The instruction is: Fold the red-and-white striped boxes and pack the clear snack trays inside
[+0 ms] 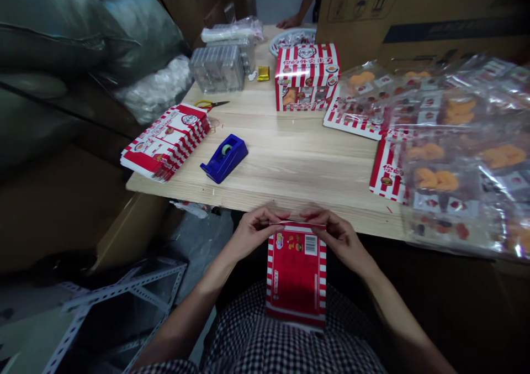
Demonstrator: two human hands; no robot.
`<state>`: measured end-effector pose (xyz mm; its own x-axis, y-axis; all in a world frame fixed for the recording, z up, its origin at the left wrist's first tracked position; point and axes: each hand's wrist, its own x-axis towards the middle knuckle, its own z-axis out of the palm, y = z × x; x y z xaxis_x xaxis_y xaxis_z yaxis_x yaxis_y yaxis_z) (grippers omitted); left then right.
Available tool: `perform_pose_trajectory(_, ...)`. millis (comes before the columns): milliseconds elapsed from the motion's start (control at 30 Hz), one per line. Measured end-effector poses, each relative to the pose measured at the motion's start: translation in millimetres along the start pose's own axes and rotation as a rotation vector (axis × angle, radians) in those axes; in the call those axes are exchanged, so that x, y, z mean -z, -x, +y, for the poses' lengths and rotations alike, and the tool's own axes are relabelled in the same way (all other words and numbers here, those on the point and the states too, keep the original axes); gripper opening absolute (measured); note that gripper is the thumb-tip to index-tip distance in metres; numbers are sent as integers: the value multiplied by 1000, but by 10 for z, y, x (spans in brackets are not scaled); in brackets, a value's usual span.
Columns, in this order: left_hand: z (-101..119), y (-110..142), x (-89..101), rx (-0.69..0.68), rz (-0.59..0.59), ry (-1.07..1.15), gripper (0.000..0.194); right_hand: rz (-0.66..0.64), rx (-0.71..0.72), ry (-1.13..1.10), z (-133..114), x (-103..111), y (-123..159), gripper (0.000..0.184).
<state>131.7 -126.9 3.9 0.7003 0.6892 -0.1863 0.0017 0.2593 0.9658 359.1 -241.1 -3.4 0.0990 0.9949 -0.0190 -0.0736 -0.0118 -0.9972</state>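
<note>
Both my hands pinch the top edge of a flat red-and-white printed cardboard box blank, just off the table's front edge. My left hand grips its left end, and my right hand grips the right end. The lower part of the blank hangs over my checked lap. Farther up the light wood table are a stack of similar flat blanks, a blue tape dispenser, and an assembled striped box. Yellow-handled scissors lie behind the stack.
Clear bags of orange and red toy food cover the table's right side. Clear plastic cases stand at the back. A co-worker's hand rests on the far edge. Large cartons stand behind, and a slotted metal rack lies low at left.
</note>
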Motion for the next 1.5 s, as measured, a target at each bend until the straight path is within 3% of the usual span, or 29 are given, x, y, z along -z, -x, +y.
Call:
perform_pose_trajectory(100,2,-64,-63,-19,-4,34,17,-43,-2,-24,-76,-22,-56,6)
perform_pose_trajectory(233,7,-106,-66,-28,-5,32,17,-127,28,108,-119,-36,-132,25)
perform_pose_trajectory(467,-47,-79,-17,-55,20,-24,16,-64,54,177,31,-13,-105,28)
perform_pose_trajectory(667,18,-78,29,16,-83,-53,16,-219,-125,81,-106,139,-15,33)
perform_pose_trajectory(767,158,-175,44,58,-121,-62,20,-182,-246,-27,-202,177,-48,29)
perform_pose_trajectory(933,366,-401,104,221,-313,-55,21,-83,-351,-103,-255,159,-138,29)
perform_pose_trajectory(1133,333,-481,103,262,-344,-100,18,34,-364,-141,-142,98,-101,22)
perform_pose_trajectory(1267,304,-431,63,228,-298,-143,16,-31,-324,-103,-93,169,-91,19)
perform_pose_trajectory(1500,319,-358,43,205,-249,-178,17,-294,-322,-81,-132,349,-265,24)
